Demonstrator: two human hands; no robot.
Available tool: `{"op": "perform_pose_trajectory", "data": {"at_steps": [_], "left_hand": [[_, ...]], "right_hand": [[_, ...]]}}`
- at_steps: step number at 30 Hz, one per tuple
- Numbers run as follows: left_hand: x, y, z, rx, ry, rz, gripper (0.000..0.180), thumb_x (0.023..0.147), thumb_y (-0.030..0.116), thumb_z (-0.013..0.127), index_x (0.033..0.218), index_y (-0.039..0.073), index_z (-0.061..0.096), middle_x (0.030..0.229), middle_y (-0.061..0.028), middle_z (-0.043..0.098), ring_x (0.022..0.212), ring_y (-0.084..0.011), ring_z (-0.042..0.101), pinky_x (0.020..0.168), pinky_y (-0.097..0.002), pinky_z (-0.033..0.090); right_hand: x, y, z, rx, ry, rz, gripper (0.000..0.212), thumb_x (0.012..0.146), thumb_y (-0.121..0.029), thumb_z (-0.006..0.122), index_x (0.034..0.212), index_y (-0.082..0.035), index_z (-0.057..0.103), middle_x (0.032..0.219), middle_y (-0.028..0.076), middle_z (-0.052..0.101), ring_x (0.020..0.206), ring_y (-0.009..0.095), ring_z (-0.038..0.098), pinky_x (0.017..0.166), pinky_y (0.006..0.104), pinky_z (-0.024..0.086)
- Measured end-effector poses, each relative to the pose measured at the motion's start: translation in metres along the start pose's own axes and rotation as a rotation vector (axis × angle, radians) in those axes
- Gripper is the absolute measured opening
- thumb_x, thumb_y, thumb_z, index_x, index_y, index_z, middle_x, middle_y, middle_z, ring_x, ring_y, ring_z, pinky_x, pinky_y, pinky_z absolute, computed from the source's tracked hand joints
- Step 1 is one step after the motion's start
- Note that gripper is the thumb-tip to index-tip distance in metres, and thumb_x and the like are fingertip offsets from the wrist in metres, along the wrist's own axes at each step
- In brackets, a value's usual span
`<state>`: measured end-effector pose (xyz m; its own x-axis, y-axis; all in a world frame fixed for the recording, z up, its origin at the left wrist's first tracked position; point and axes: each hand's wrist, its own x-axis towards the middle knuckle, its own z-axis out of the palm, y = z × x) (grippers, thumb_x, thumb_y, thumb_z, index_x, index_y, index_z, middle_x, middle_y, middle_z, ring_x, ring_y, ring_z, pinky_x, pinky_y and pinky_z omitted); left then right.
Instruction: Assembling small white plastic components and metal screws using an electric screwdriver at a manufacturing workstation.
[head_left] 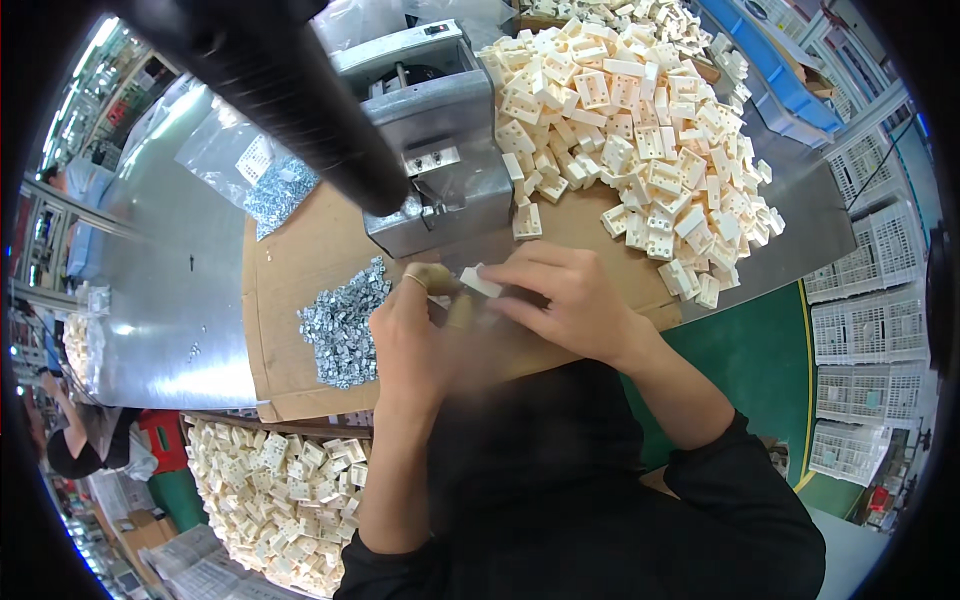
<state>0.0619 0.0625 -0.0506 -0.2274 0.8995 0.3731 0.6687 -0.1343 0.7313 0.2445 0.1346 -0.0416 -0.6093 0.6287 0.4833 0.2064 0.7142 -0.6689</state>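
Note:
Both hands meet over the brown cardboard sheet (300,260), just in front of a grey metal press machine (450,140). My right hand (560,300) pinches a small cream plastic block (481,281) at its fingertips. My left hand (410,330) touches the same block from the left, thumb and forefinger closed at it. A pile of small silvery metal nuts (345,320) lies right beside my left hand. A large heap of cream plastic blocks (630,130) lies behind my right hand.
A black lever handle (290,90) slants from the upper left down to the machine. A clear bag of metal parts (255,175) lies on the steel table (170,280). A bin of cream blocks (270,500) sits lower left. White crates (860,340) stand at right. Another person (80,450) is at far left.

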Motion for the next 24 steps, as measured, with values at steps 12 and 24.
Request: {"op": "perform_pose_trajectory", "data": {"at_steps": [12, 24], "left_hand": [[-0.004, 0.029, -0.054, 0.375, -0.399, 0.026, 0.060, 0.075, 0.012, 0.084, 0.128, 0.001, 0.059, 0.116, -0.0145, 0.065, 0.086, -0.0272, 0.069, 0.074, -0.0391, 0.055], [-0.008, 0.018, -0.004, 0.322, -0.149, 0.092, 0.059, 0.068, 0.029, 0.091, 0.115, 0.004, 0.065, 0.113, -0.0151, 0.064, 0.099, -0.0359, 0.066, 0.080, -0.0445, 0.055]], "right_hand": [[0.013, -0.017, -0.006, -0.306, -0.255, -0.300, 0.020, 0.084, -0.017, 0.077, 0.099, -0.007, 0.070, 0.094, 0.005, 0.064, 0.083, 0.025, 0.064, 0.070, 0.0373, 0.053], [0.199, -0.099, 0.038, 0.446, -0.043, -0.226, 0.098, 0.068, -0.037, 0.090, 0.136, 0.011, 0.040, 0.094, 0.027, 0.067, 0.094, 0.038, 0.070, 0.085, 0.0402, 0.057]]}}
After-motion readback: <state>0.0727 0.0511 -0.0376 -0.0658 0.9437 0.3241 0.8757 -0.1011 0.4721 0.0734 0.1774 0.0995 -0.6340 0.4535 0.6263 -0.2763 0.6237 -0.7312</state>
